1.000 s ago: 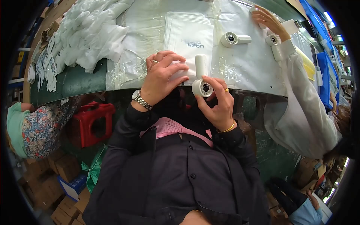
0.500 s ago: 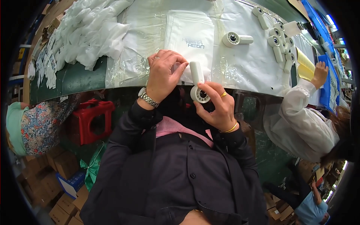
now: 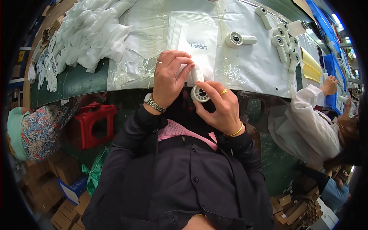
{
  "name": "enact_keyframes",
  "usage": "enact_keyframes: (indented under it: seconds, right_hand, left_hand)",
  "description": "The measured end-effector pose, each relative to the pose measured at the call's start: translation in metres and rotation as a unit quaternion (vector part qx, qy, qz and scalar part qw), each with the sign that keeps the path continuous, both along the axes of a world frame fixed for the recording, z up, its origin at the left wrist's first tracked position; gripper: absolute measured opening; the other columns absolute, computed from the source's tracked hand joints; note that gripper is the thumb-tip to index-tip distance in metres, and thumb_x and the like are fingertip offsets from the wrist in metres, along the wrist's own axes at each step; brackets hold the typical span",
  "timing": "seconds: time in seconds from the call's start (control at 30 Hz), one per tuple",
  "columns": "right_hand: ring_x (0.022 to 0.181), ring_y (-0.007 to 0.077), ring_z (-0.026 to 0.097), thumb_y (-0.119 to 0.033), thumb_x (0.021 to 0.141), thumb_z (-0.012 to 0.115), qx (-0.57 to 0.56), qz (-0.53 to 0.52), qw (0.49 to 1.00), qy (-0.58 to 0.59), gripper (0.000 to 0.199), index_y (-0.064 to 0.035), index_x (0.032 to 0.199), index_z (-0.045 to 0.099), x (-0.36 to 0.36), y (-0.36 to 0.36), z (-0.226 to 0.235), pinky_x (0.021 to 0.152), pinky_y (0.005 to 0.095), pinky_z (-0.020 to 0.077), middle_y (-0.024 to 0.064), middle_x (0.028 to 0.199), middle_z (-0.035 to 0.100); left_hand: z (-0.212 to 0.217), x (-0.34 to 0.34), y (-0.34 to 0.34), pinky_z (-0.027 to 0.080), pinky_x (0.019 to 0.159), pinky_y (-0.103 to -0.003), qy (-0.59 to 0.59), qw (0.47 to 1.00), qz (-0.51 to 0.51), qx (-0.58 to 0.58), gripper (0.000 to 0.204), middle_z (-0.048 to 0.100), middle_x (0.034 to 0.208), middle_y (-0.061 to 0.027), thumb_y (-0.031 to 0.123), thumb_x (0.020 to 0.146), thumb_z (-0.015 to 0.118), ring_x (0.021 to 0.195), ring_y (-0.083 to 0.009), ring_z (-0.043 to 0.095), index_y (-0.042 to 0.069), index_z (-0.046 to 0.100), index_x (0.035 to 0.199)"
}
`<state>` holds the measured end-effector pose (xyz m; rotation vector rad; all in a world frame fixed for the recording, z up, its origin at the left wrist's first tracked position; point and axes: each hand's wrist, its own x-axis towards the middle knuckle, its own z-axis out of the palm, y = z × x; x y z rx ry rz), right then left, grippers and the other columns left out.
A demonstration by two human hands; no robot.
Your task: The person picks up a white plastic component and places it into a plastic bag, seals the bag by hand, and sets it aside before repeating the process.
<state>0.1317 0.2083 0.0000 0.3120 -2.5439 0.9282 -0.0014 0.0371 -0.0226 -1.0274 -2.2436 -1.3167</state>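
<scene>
My right hand (image 3: 220,105) grips a white handheld fan (image 3: 200,94) by its round head, thumb and fingers on either side. The fan's handle points away from me over the near edge of a stack of white printed bags (image 3: 196,36). My left hand (image 3: 170,76), with a watch at its wrist, is closed in a pinch at the near end of the top bag. Its fingertips are right beside the tip of the fan handle. Whether the handle is inside the bag's mouth cannot be made out.
Another white fan (image 3: 235,39) lies right of the bags, with several more fans (image 3: 281,42) farther right. A heap of white plastic bags (image 3: 88,30) covers the table's left. A co-worker's white sleeve (image 3: 306,103) is at the right; a red stool (image 3: 97,122) stands below the table.
My right hand has moved the fan slightly left, bringing its handle up against my left fingertips. The co-worker's hand at the right has shifted a little.
</scene>
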Motion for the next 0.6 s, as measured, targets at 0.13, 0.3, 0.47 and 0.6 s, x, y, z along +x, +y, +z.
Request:
enact_keyframes:
  seconds: [0.13, 0.3, 0.47, 0.6]
  right_hand:
    - [0.09, 0.0309, 0.076, -0.015, 0.081, 0.09, -0.002, -0.042, 0.999, -0.01, 0.061, -0.009, 0.137, 0.067, -0.008, -0.005, 0.005, 0.077, 0.0391, 0.059, 0.0143, 0.116, 0.075]
    - [0.08, 0.0261, 0.077, -0.02, 0.085, 0.092, -0.015, -0.09, 0.995, -0.05, 0.063, -0.0111, 0.14, 0.063, -0.017, -0.007, 0.002, 0.068, 0.0369, 0.0581, 0.0109, 0.11, 0.079]
    - [0.078, 0.0226, 0.079, -0.019, 0.086, 0.092, -0.033, -0.11, 0.993, -0.025, 0.056, -0.0121, 0.136, 0.066, -0.026, -0.01, -0.003, 0.064, 0.035, 0.0578, 0.0073, 0.107, 0.081]
    - [0.082, 0.0206, 0.081, -0.018, 0.087, 0.091, -0.028, -0.123, 0.991, -0.053, 0.052, -0.0123, 0.134, 0.069, -0.029, -0.007, -0.005, 0.064, 0.0339, 0.0583, 0.0074, 0.113, 0.08]
  left_hand:
    - [0.002, 0.0, -0.001, 0.049, 0.104, -0.042, -0.008, 1.0, -0.025, 0.003, 0.01, 0.074, 0.121, -0.0093, 0.008, 0.094, 0.08, 0.117, -0.031, 0.065, 0.005, 0.075, 0.103]
    - [0.003, 0.003, -0.007, 0.049, 0.104, -0.041, -0.008, 1.0, -0.016, -0.01, 0.011, 0.072, 0.127, -0.0094, 0.008, 0.094, 0.08, 0.12, -0.0313, 0.064, 0.005, 0.075, 0.104]
    - [-0.002, 0.004, -0.01, 0.049, 0.105, -0.041, -0.017, 1.0, -0.006, -0.003, 0.016, 0.071, 0.129, -0.0105, 0.008, 0.095, 0.079, 0.119, -0.0304, 0.064, 0.005, 0.075, 0.111]
    - [0.001, 0.007, -0.011, 0.047, 0.103, -0.042, -0.017, 1.0, 0.026, -0.007, 0.026, 0.071, 0.122, -0.0089, 0.009, 0.094, 0.079, 0.113, -0.0284, 0.064, 0.007, 0.072, 0.12]
